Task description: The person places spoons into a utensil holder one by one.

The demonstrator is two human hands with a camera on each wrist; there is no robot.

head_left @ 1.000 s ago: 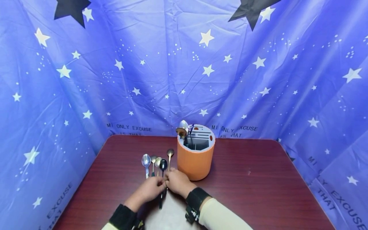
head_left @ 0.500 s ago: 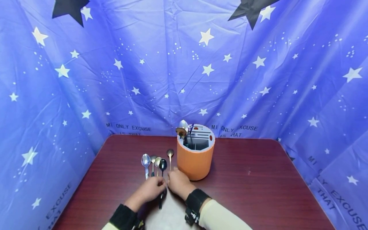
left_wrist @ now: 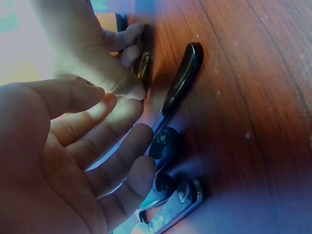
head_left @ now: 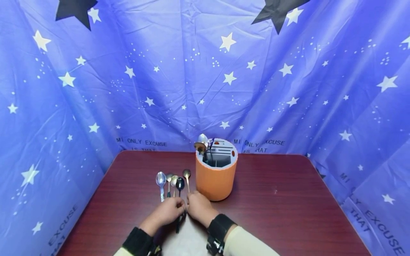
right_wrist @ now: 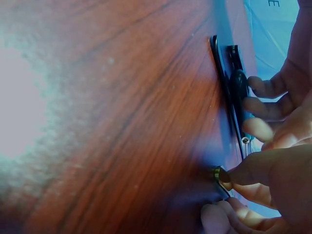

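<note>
In the head view, several spoons lie side by side on the table, bowls pointing away from me. My right hand (head_left: 201, 208) pinches the handle end of a gold-coloured spoon (head_left: 187, 173), the rightmost. In the right wrist view, that spoon's handle tip (right_wrist: 223, 179) shows between thumb and fingers. My left hand (head_left: 172, 209), fingers loosely bent, hovers over or lightly touches the handles beside a black spoon (head_left: 180, 183). The left wrist view shows the black spoon's handle (left_wrist: 183, 80) past its fingertips. A silver spoon (head_left: 161, 178) lies farthest left.
An orange cylindrical holder (head_left: 216, 183) stands just behind and right of my right hand, with spoons upright in its left part. The dark red table (head_left: 275, 209) extends to the right. A blue star-printed curtain (head_left: 205, 71) encloses the back and sides.
My right hand has drawn the gold-coloured spoon slightly toward me, and its fingers have parted a little from the left hand. The left hand has hardly moved.
</note>
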